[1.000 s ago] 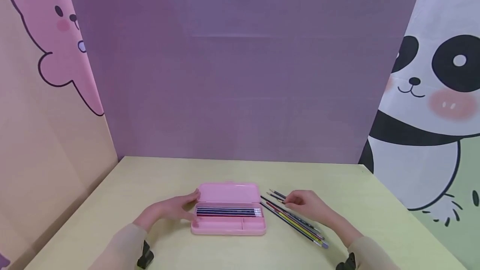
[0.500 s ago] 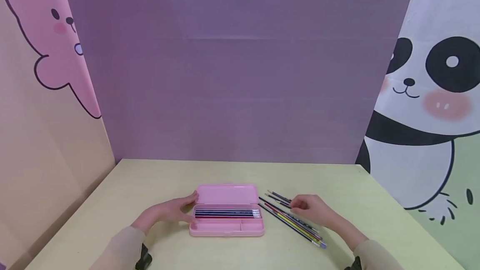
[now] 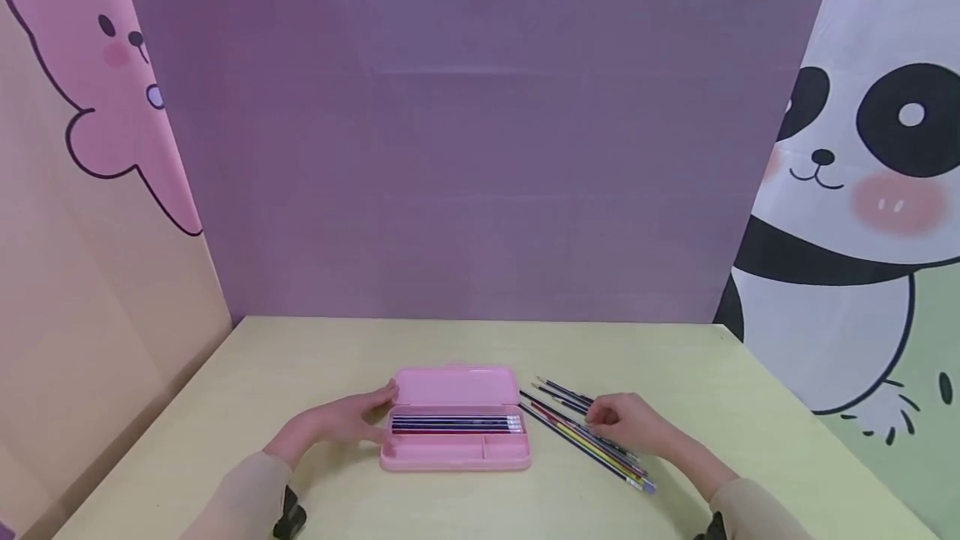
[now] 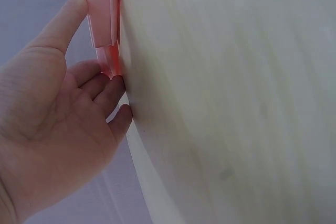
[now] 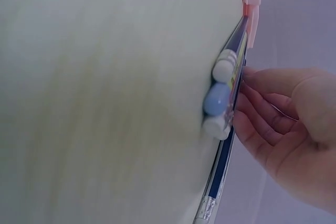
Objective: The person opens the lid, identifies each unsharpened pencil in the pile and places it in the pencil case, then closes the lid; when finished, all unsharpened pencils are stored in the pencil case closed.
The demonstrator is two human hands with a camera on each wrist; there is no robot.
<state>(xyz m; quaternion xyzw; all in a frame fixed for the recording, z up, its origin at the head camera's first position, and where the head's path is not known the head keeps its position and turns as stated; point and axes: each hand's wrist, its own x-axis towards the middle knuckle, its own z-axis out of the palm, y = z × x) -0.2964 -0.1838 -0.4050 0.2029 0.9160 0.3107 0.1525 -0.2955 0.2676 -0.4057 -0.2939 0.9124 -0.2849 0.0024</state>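
A pink pencil case (image 3: 435,463) lies with its lid raised back, several dark and red pencils (image 3: 456,425) in its long compartment. My left hand (image 3: 337,422) is at the case's left end, thumb touching the base and fingers touching the lid; in the left wrist view this hand (image 4: 58,108) has its thumb straight and fingers loosely bent. To the right of the case, several loose pencils (image 3: 592,447) lie slantwise. My right hand (image 3: 630,423) pinches a dark pencil (image 3: 573,407) among the upper ones; in the right wrist view its fingertips (image 5: 247,119) meet the pencils' side.
The pale wooden table (image 3: 337,357) carries the case and pencils. A purple backdrop (image 3: 480,148) rises behind it. White and blue pencil ends (image 5: 216,99) point toward the right wrist camera. A panda picture (image 3: 840,215) covers the right wall.
My right hand has slid a little rightward along the upper dark pencils, showing more of their length. The left hand and pencil case have stayed in place.
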